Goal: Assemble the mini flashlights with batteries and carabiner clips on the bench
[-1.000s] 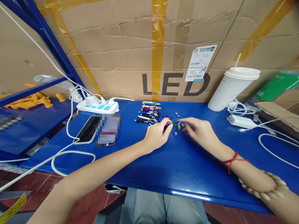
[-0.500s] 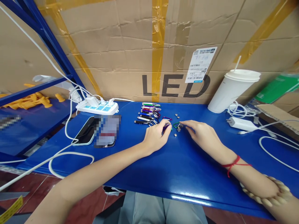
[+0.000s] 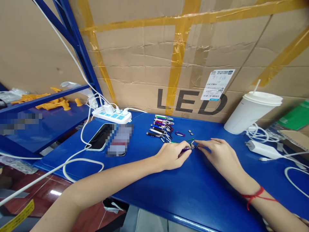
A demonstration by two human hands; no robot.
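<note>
My left hand (image 3: 172, 155) is closed around a purple mini flashlight (image 3: 185, 149), mostly hidden by the fingers. Just to its right, my right hand (image 3: 218, 153) pinches something tiny and shiny between thumb and forefinger, too small to make out. Between the fingertips lie a green carabiner (image 3: 190, 140) and small metal clasp pieces (image 3: 192, 146). A purple carabiner (image 3: 180, 134) rests beyond the left hand, with two silver button cells (image 3: 190, 132) to its right. Several mini flashlights with carabiners (image 3: 161, 125) form a row on the blue tabletop (image 3: 154, 188).
Two phones (image 3: 100, 137) lie at the left, below a white power strip (image 3: 112, 115) with plugged-in cables. A large LED carton (image 3: 145, 67) stands behind the table. At the right are a white cup with a straw (image 3: 252, 111) and a white charger (image 3: 263, 149) with cables.
The view has shifted, so everything sits lower and further right. My left hand has moved right and nearer me, away from the purple carabiner. A third button cell between the hands no longer shows.
</note>
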